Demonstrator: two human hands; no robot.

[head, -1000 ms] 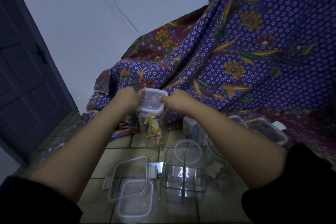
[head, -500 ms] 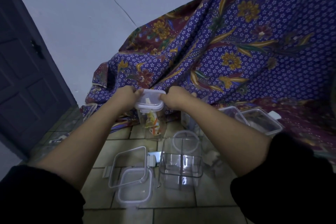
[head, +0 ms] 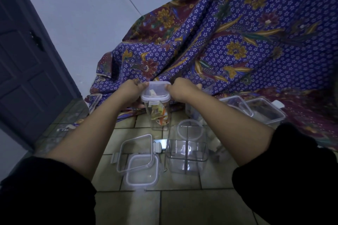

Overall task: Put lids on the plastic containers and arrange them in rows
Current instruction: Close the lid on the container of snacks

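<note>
Two-handed at centre frame, left hand (head: pixel 130 91) and right hand (head: pixel 181 90) clamped on opposite edges of the lid (head: pixel 155 94) atop the container (head: pixel 159 116): likely light, stiff, slick, best squeezed at corners.

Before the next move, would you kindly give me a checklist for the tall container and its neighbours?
1. Lid covers the tall container: ok.
2. Lid's clips snapped down: cannot tell, the hands hide its sides.
3. Left hand and right hand grip opposite lid edges: ok.
4. Tall container upright: ok.
5. Square container lidded: not ok, its mouth is open.
6. Loose lid lies on the floor beside the square container: ok.
</note>
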